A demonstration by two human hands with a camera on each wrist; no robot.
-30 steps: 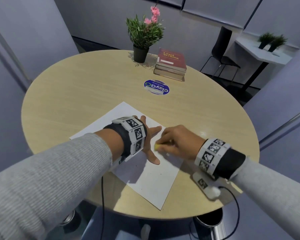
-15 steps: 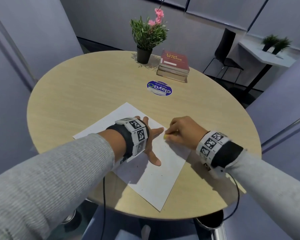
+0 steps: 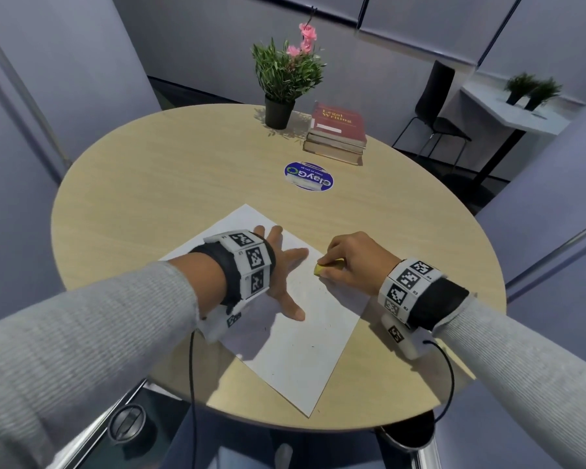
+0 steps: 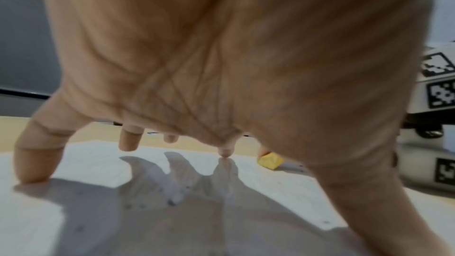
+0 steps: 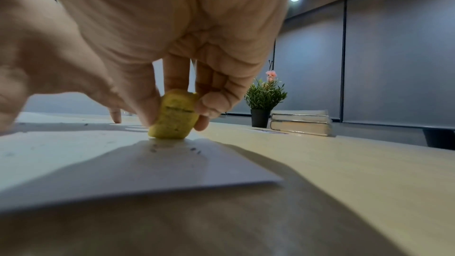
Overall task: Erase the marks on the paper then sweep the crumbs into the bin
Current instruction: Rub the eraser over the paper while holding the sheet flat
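A red book titled "Legal Writing" was seen on top of a book stack near the far edge of the round tabletop. A blue round sticker reading "clayGO", upside down in the head view, was stuck between the stack and the paper; its smaller print was too small to read. A potted plant with pink flowers stood just left of the books at the far edge. Black-and-white coded marker bands were worn on both wrists, with small labels too blurred to read.

The white paper was laid at an angle near the near edge of the tabletop. It was pinned by the left hand, fingers spread wide and straight, fingertips touching the sheet, nothing gripped. A yellow eraser was pinched by the right hand between thumb and curled fingers, its lower end pressed on the paper near the sheet's right edge, just right of the left hand's index finger. Small dark crumbs were scattered on the paper just in front of the eraser and under the left palm. Faint marks were barely made out on the sheet.

A dark bin was partly seen below the near right edge of the tabletop. A black chair and a side shelf with two small plants were noted beyond the far right edge. Cables were hung from both wrist units over the near edge.
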